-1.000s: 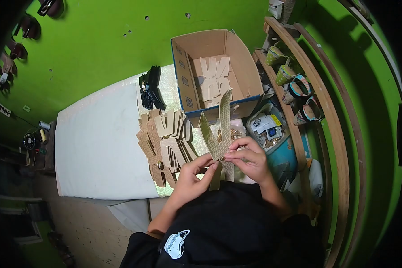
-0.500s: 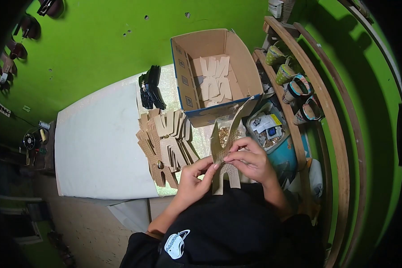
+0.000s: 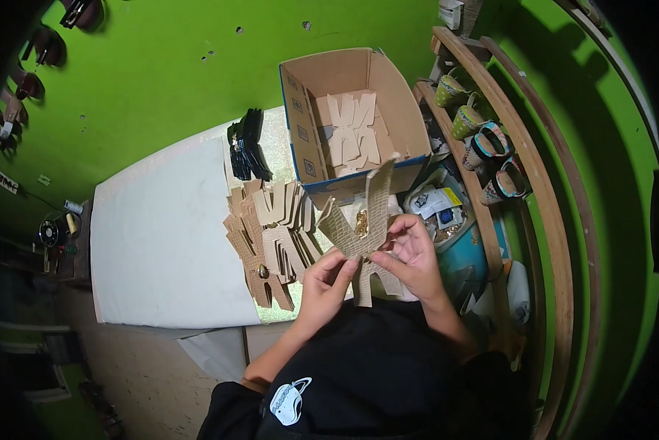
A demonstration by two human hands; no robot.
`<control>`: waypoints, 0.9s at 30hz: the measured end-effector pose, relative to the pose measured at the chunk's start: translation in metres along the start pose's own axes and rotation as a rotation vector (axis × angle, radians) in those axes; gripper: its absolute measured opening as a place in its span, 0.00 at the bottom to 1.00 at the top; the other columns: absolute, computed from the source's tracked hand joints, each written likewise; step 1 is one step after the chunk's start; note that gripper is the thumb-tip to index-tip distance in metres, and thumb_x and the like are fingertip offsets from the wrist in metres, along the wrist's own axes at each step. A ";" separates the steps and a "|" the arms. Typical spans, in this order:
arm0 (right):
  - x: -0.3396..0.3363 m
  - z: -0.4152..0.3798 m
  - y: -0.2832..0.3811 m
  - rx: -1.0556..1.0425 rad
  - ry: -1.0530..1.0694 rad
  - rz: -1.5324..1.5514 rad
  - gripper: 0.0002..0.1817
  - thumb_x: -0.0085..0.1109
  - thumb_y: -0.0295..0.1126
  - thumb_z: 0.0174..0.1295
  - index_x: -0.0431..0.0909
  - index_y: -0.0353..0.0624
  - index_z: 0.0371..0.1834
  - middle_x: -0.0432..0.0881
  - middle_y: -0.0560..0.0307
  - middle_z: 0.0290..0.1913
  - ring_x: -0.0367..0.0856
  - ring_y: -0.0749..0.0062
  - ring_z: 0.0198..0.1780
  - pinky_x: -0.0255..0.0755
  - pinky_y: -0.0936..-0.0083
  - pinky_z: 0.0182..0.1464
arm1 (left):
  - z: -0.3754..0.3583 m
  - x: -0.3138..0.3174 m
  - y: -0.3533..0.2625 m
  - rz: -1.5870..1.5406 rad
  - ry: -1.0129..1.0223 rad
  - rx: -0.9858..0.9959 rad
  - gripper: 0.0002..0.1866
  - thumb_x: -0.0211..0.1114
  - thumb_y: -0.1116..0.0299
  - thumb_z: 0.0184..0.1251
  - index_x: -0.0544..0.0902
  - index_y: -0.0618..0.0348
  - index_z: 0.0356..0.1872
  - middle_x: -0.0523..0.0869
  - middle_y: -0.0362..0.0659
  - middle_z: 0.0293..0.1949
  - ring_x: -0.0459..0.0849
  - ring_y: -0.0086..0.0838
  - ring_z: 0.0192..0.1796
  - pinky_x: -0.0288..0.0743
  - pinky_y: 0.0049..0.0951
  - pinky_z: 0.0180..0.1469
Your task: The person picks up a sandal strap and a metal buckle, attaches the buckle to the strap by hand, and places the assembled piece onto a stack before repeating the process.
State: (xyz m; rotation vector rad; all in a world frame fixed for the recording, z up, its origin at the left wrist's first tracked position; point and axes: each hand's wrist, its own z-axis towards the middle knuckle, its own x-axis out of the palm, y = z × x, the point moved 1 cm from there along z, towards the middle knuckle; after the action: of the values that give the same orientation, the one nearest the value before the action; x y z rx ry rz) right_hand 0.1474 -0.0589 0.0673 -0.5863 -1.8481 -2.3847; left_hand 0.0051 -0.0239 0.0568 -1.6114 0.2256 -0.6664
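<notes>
A beige, woven-textured X-shaped piece (image 3: 355,233) is held up in front of my body, its long arms pointing away from me. My left hand (image 3: 325,287) pinches its narrow middle from the left, thumb on top. On the other side my right hand (image 3: 411,258) grips the same middle, with thumb and fingertips close to the left thumb. Left of my hands, stacks of similar beige and brown pieces (image 3: 282,246) lie on the table, with a gold oval ornament (image 3: 263,271) on them. Gold-coloured small parts (image 3: 361,222) show behind the held piece.
An open cardboard box (image 3: 300,136) with cut pieces inside stands beyond my hands. Black strips (image 3: 247,144) lie on the white-covered table (image 3: 164,242). At the right are a plastic container (image 3: 450,233) of small items and a wooden rack (image 3: 546,183) with shoe uppers.
The held piece has turned and opened out, showing more of its textured face. My right hand has shifted slightly, its fingers now partly behind the piece.
</notes>
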 end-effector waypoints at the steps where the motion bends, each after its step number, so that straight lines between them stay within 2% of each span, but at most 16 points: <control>1: 0.001 0.000 0.000 -0.001 -0.001 0.000 0.20 0.59 0.17 0.45 0.61 0.38 0.40 0.67 0.60 0.37 0.69 0.82 0.38 0.65 0.85 0.40 | 0.001 0.002 -0.001 -0.024 -0.010 0.017 0.06 0.54 0.74 0.60 0.76 0.66 0.34 0.76 0.35 0.30 0.70 0.13 0.33 0.63 0.14 0.37; 4: 0.002 -0.001 -0.001 0.100 0.003 0.064 0.22 0.58 0.17 0.46 0.59 0.40 0.42 0.68 0.61 0.36 0.69 0.82 0.39 0.65 0.86 0.40 | 0.000 -0.001 0.003 -0.026 -0.021 0.051 0.07 0.54 0.75 0.60 0.76 0.66 0.36 0.76 0.36 0.33 0.71 0.15 0.37 0.64 0.15 0.42; 6: 0.001 -0.001 -0.003 0.152 0.034 0.090 0.19 0.58 0.17 0.47 0.62 0.40 0.40 0.71 0.61 0.37 0.70 0.83 0.40 0.66 0.85 0.41 | -0.001 -0.001 0.003 -0.005 -0.021 0.070 0.07 0.54 0.75 0.60 0.76 0.67 0.37 0.76 0.37 0.35 0.72 0.16 0.38 0.64 0.16 0.44; 11: 0.003 -0.003 0.000 0.168 0.037 0.056 0.14 0.57 0.18 0.48 0.66 0.39 0.37 0.74 0.60 0.36 0.72 0.83 0.39 0.66 0.84 0.42 | 0.000 -0.004 -0.003 0.190 -0.059 0.180 0.05 0.56 0.77 0.57 0.77 0.68 0.33 0.71 0.38 0.29 0.68 0.19 0.33 0.62 0.16 0.38; 17: 0.003 -0.002 -0.002 0.196 0.039 0.097 0.10 0.57 0.18 0.48 0.68 0.38 0.32 0.75 0.60 0.35 0.73 0.82 0.37 0.67 0.85 0.42 | -0.001 -0.001 -0.011 0.219 -0.067 0.204 0.05 0.57 0.79 0.55 0.77 0.68 0.33 0.69 0.37 0.27 0.68 0.16 0.28 0.61 0.12 0.29; 21: 0.002 0.000 -0.002 0.116 0.128 0.007 0.10 0.57 0.17 0.47 0.68 0.38 0.31 0.73 0.58 0.36 0.71 0.82 0.38 0.67 0.85 0.41 | -0.001 -0.001 -0.013 0.213 -0.083 0.225 0.05 0.57 0.79 0.55 0.77 0.67 0.33 0.68 0.37 0.27 0.68 0.14 0.27 0.62 0.11 0.27; 24: 0.002 0.001 -0.006 0.155 0.121 0.073 0.10 0.58 0.19 0.47 0.68 0.39 0.30 0.72 0.59 0.34 0.70 0.82 0.37 0.66 0.86 0.39 | -0.001 0.000 -0.014 0.233 -0.082 0.196 0.06 0.57 0.79 0.55 0.78 0.67 0.34 0.68 0.37 0.27 0.69 0.15 0.28 0.64 0.11 0.29; 27: 0.000 -0.001 -0.016 0.186 0.100 0.120 0.10 0.58 0.20 0.46 0.68 0.40 0.29 0.72 0.60 0.33 0.70 0.83 0.36 0.66 0.87 0.37 | 0.002 0.002 -0.012 0.261 -0.097 0.287 0.06 0.57 0.79 0.55 0.78 0.67 0.34 0.68 0.37 0.28 0.69 0.15 0.28 0.64 0.11 0.29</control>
State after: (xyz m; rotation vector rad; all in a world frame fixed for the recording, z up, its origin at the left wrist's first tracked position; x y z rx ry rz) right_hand 0.1431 -0.0553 0.0528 -0.5341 -1.9066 -2.0982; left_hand 0.0047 -0.0214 0.0687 -1.3065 0.2517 -0.3986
